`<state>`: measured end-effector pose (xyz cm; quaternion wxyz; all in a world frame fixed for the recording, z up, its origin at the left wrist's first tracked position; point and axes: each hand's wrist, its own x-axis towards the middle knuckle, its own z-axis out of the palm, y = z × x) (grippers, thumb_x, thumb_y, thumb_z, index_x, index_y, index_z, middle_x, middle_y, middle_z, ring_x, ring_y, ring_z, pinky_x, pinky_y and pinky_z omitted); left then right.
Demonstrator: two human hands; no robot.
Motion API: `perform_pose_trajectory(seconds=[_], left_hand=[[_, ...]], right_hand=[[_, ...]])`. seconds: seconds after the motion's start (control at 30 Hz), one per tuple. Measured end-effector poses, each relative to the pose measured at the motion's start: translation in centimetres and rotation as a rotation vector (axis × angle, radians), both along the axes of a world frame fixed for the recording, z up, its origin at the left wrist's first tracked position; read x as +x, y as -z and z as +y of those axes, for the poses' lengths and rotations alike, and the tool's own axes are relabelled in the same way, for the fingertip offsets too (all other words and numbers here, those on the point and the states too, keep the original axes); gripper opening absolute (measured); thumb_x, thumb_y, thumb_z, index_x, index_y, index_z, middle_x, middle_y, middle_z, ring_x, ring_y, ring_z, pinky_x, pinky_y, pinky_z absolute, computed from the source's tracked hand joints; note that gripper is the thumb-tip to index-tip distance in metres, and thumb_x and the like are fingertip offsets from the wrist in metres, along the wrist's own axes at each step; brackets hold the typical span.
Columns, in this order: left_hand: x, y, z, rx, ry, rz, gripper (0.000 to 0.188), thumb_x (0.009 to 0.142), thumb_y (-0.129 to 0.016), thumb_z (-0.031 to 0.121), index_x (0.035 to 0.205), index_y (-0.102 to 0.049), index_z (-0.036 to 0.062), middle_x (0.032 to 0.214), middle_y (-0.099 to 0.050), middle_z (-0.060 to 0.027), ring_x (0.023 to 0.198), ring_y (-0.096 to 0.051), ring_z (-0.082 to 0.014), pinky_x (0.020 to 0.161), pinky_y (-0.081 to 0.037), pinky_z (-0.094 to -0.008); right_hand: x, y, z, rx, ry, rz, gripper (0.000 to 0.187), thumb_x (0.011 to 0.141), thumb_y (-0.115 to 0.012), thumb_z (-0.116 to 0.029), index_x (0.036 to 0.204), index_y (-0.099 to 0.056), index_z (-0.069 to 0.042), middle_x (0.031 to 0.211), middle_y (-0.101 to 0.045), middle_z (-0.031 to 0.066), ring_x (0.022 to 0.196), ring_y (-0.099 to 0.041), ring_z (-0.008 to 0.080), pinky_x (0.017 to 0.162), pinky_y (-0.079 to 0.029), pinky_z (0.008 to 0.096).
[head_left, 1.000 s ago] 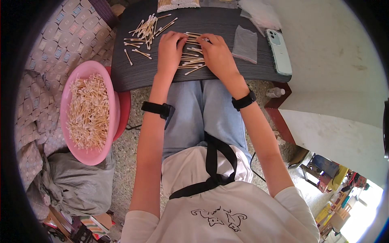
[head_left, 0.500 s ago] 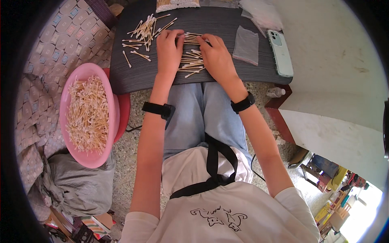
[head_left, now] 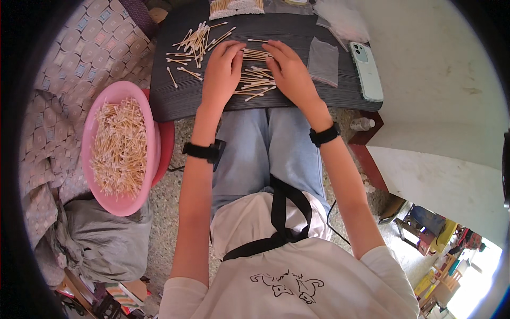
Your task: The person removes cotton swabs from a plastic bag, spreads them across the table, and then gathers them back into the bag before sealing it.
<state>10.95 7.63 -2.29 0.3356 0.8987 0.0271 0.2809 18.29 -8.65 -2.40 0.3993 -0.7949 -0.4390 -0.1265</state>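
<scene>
My left hand (head_left: pixel 221 73) and my right hand (head_left: pixel 294 74) face each other over the dark table. Between them lies a small row of cotton swabs (head_left: pixel 256 54), with the fingers of each hand curled around one end. Part of the fingertips is hidden behind the hands. Just nearer to me, more cotton swabs (head_left: pixel 257 80) lie roughly side by side, some askew. One single swab (head_left: pixel 257 41) sits beyond the row, by my right fingertips. A loose, crisscrossed heap of swabs (head_left: pixel 197 42) spreads to the left of my left hand.
On the left stands a pink basin (head_left: pixel 89 159) full of swabs. Packed swabs (head_left: pixel 236 7) lie at the table's (head_left: pixel 180 101) far edge. To the right are a flat clear bag (head_left: pixel 323 61), a pale phone (head_left: pixel 367 74) and more plastic bags (head_left: pixel 342 18). A bottle (head_left: pixel 362 124) is below.
The right hand has shifted slightly right and nearer. One swab now lies apart beyond the held row. The view has moved a little.
</scene>
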Motion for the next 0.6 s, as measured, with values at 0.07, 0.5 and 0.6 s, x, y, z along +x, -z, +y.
perform_pose_trajectory(seconds=[0.07,0.5,0.6], left_hand=[[-1.6,-0.2,-0.1,0.003,0.025,-0.024,0.026,0.093,-0.051,0.013,0.116,-0.057,0.0025,0.120,-0.056,-0.0130,0.112,-0.054,-0.0306,0.094,-0.042,-0.0359],[-5.6,1.7,-4.5,0.569,-0.042,0.223,0.055,0.095,-0.044,0.032,0.139,-0.035,-0.0008,0.147,-0.032,-0.0156,0.137,-0.029,-0.0317,0.111,-0.023,-0.0447],[-5.5,1.9,-4.4,0.599,-0.093,0.198,0.055,0.093,-0.047,0.035,0.137,-0.040,0.0020,0.144,-0.036,-0.0158,0.135,-0.031,-0.0310,0.110,-0.026,-0.0435]], right_hand=[[-1.7,-0.1,-0.3,0.008,-0.028,-0.010,0.039,0.088,-0.056,-0.013,0.124,-0.051,0.000,0.127,-0.052,0.0176,0.119,-0.048,0.0355,0.100,-0.039,0.0440],[-2.4,1.4,-1.9,-0.318,-0.062,-0.327,0.042,0.090,-0.053,-0.018,0.129,-0.049,-0.004,0.137,-0.046,0.0119,0.129,-0.040,0.0252,0.107,-0.033,0.0427],[-3.2,1.4,-1.6,-0.053,-0.032,-0.041,0.035,0.087,-0.056,-0.010,0.121,-0.056,-0.001,0.129,-0.051,0.0148,0.121,-0.048,0.0292,0.100,-0.041,0.0405]])
